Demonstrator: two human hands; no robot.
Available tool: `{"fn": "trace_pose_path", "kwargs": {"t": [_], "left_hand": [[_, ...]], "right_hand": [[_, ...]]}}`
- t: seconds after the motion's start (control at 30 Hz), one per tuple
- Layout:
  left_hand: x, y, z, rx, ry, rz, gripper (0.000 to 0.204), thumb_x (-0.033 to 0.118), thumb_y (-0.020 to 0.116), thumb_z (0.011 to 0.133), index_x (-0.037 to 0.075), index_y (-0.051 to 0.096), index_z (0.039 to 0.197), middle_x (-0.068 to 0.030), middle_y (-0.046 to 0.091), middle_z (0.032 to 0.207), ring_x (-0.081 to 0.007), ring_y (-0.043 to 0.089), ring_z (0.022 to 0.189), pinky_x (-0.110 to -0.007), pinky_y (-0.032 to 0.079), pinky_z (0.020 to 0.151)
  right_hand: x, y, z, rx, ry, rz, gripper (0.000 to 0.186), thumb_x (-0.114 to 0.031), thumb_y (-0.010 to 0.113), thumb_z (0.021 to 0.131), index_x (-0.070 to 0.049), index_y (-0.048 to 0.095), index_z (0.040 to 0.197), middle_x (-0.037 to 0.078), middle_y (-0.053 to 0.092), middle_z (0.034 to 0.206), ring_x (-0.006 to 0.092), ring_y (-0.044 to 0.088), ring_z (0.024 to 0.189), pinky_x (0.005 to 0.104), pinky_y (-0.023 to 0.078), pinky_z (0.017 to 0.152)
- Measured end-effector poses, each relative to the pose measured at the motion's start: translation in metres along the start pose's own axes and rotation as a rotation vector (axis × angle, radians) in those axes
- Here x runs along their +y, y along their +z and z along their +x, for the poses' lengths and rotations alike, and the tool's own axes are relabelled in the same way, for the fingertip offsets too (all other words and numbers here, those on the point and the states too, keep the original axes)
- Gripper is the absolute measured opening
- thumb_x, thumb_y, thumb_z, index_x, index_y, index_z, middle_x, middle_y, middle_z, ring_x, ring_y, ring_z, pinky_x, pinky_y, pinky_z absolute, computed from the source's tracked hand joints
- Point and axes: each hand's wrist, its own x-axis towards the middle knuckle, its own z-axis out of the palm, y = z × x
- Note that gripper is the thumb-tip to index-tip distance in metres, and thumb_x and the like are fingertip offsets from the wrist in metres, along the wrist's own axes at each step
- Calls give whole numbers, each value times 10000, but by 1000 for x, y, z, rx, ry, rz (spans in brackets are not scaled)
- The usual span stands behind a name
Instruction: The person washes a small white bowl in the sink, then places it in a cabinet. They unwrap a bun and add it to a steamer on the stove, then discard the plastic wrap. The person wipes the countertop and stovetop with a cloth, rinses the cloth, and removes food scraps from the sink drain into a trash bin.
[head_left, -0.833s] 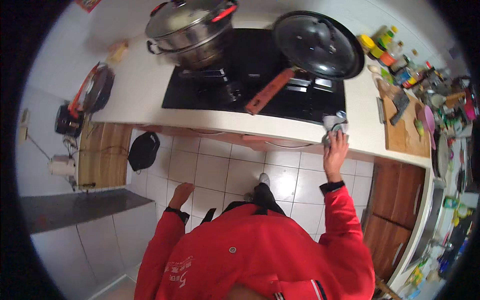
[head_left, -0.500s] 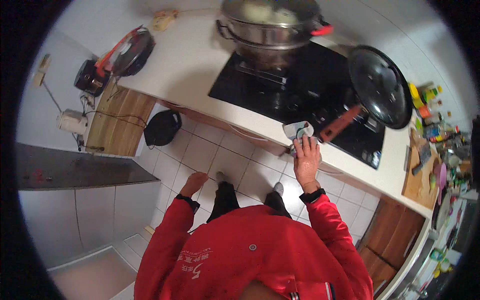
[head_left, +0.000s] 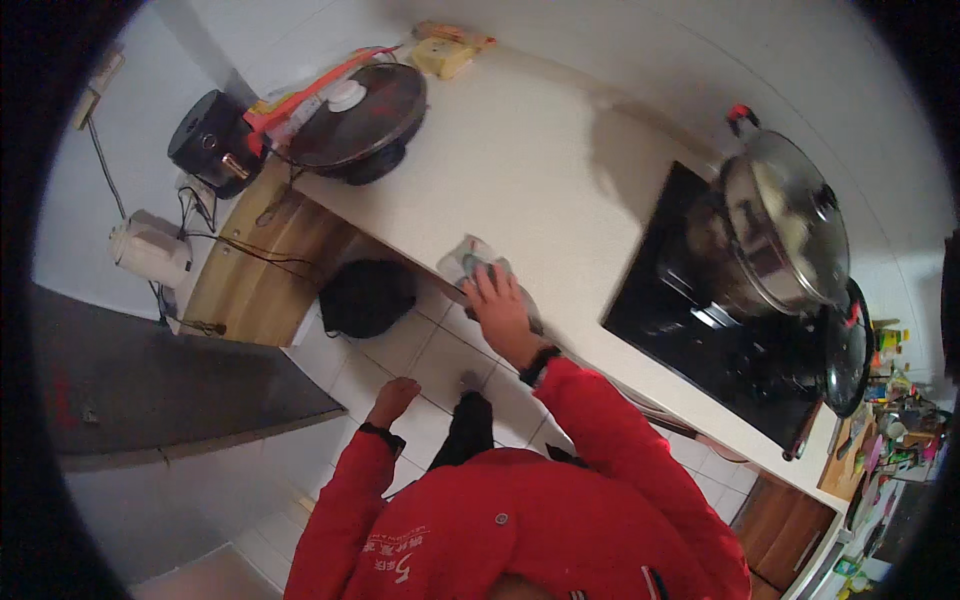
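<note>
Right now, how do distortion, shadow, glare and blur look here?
Head view: fisheye bends the wooden panel and black corners frame everything; head view: soft shadow left of the pot; head view: bright glint by the hob; head view: bottles at right look small and soft, the cloth under the right hand slightly smeared.

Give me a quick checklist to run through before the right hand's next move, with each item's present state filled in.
1. Right hand on the cloth: ok, fingers spread over it.
2. Cloth well back from the front edge of the counter: not ok, it lies at that edge.
3. Left hand away from the cloth: ok, held lower and to the left, apart from it.
4. Lidded pan apart from the cloth: ok, it sits farther back and left.
5. Burner under the steamer pot off: cannot tell, no clear view beneath it.
</note>
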Motion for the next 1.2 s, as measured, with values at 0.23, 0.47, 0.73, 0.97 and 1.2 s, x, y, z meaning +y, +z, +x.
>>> {"fn": "trace_pose_path", "kwargs": {"t": [0.23,0.47,0.73,0.97,1.2], "left_hand": [[-68,-65,-15,-50,-165,-28,181,220,535,873,98,646,948,-127,643,947,-282,609,906,-387,500,756],[-96,-55,0,-21,-273,-224,212,202,560,853,25,620,951,-124,641,904,-281,605,874,-357,490,740],[-141,-15,-10,-162,10,-110,190,81,578,675,98,615,861,-76,615,780,-267,600,725,-358,493,594],[-138,-31,4,-223,-70,-30,53,122,536,770,88,576,774,-111,603,786,-305,616,803,-408,520,658],[-146,-29,7,-433,-116,-151,194,233,481,811,69,565,753,-73,558,637,-178,556,592,-347,453,541]], "right_hand": [[-73,77,188,53,-115,116,426,-179,548,805,-118,532,1227,150,407,1353,384,352,1258,554,295,1016],[-6,61,172,28,175,-52,508,-298,586,811,-134,461,1276,128,372,1394,348,310,1294,580,243,1029],[122,-49,-15,-250,825,-481,682,-411,585,802,-165,345,1391,149,310,1437,353,296,1323,618,218,1034],[208,-5,140,-3,825,-172,475,-319,576,796,-45,507,1178,209,490,1214,369,462,1136,489,370,945],[1,60,180,-18,-106,7,514,-331,635,745,-86,546,1187,145,423,1319,338,392,1214,520,316,1016]]}}
